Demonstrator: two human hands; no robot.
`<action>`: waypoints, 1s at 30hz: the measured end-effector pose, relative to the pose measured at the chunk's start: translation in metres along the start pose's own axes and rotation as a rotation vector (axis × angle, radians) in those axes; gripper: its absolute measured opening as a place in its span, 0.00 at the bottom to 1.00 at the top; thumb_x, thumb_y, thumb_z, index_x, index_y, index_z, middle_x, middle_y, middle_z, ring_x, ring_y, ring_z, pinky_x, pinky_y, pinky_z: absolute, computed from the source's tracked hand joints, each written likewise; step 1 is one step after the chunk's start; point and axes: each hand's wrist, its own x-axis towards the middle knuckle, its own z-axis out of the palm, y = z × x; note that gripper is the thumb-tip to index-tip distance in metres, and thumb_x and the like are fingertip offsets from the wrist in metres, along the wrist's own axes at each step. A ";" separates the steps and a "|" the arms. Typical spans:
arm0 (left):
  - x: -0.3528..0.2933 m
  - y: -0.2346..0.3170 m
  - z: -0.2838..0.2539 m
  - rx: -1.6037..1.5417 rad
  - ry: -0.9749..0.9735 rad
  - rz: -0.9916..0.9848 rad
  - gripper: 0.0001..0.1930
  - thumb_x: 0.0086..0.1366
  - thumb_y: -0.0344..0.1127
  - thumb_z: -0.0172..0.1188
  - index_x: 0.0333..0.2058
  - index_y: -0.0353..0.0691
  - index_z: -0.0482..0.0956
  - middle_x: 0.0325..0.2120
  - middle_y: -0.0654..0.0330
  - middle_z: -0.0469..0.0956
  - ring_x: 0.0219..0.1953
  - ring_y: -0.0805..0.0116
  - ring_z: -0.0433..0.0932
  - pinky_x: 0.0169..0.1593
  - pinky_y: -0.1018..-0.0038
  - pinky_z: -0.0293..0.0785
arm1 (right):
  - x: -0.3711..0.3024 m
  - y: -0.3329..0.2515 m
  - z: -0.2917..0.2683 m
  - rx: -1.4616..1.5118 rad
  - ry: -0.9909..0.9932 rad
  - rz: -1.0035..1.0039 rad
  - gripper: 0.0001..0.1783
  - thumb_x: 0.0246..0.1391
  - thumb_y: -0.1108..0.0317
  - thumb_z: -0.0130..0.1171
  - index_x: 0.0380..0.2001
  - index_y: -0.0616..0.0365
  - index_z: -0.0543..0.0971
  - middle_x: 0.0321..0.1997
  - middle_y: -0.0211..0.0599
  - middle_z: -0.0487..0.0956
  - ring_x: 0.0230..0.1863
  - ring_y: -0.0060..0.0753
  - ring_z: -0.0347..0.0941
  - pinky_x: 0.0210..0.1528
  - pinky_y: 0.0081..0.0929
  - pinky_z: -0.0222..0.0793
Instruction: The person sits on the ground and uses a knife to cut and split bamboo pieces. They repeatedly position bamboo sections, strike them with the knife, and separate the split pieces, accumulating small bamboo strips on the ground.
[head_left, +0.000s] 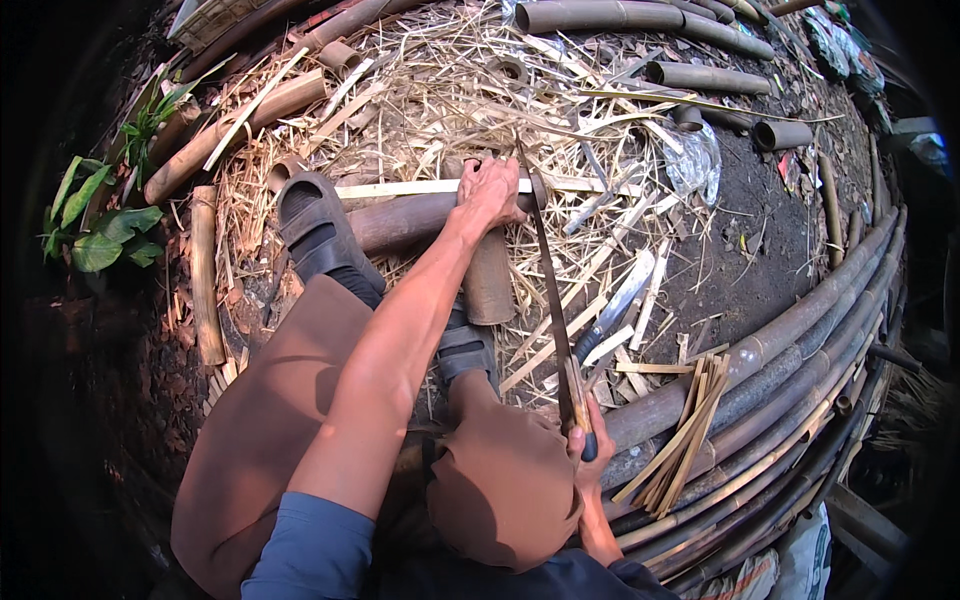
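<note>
My right hand (592, 446) is closed round the handle of a handsaw (549, 265). Its long narrow blade reaches away from me and crosses the right end of a dark bamboo pole (400, 222). My left hand (490, 190) grips that pole just left of the blade, fingers bent over its far side. A pale bamboo strip (390, 188) lies along the pole's far side. Under the pole, a shorter bamboo piece (489, 285) runs toward me. My sandalled left foot (325, 225) rests against the pole's left part. Whether the blade has cut in, I cannot tell.
A knife (625, 295) with a dark handle lies right of the saw among shavings (420, 90). Long bamboo poles (770, 360) line the right side, bearing a bundle of thin strips (690, 430). Cut bamboo tubes (700, 77) and clear plastic (692, 160) lie beyond; plants (105, 225) stand left.
</note>
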 end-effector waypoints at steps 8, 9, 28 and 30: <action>0.000 0.007 0.000 -0.009 0.046 0.010 0.36 0.33 0.46 0.78 0.40 0.34 0.72 0.38 0.49 0.79 0.47 0.50 0.75 0.54 0.57 0.64 | 0.175 -0.022 0.103 0.087 0.079 0.054 0.24 0.60 0.63 0.53 0.58 0.61 0.73 0.16 0.32 0.67 0.18 0.17 0.57 0.20 0.23 0.58; 0.000 0.000 0.005 0.024 0.106 0.053 0.37 0.32 0.48 0.77 0.40 0.34 0.72 0.37 0.49 0.80 0.46 0.51 0.76 0.54 0.57 0.64 | 0.169 -0.022 0.101 0.059 0.057 0.067 0.25 0.61 0.62 0.53 0.59 0.60 0.73 0.19 0.32 0.70 0.19 0.18 0.58 0.21 0.23 0.59; -0.004 -0.001 -0.002 0.053 0.025 -0.014 0.35 0.33 0.49 0.77 0.39 0.36 0.74 0.40 0.51 0.80 0.50 0.52 0.73 0.52 0.55 0.62 | 0.048 0.003 0.031 -0.007 -0.015 0.105 0.27 0.59 0.63 0.54 0.59 0.66 0.72 0.28 0.38 0.81 0.25 0.18 0.72 0.29 0.20 0.69; -0.003 -0.006 0.003 0.052 0.053 0.002 0.35 0.32 0.49 0.76 0.38 0.36 0.72 0.37 0.51 0.79 0.46 0.52 0.72 0.51 0.56 0.62 | 0.016 0.004 0.006 -0.056 -0.015 -0.057 0.27 0.59 0.63 0.53 0.57 0.70 0.72 0.36 0.46 0.84 0.30 0.23 0.77 0.34 0.21 0.72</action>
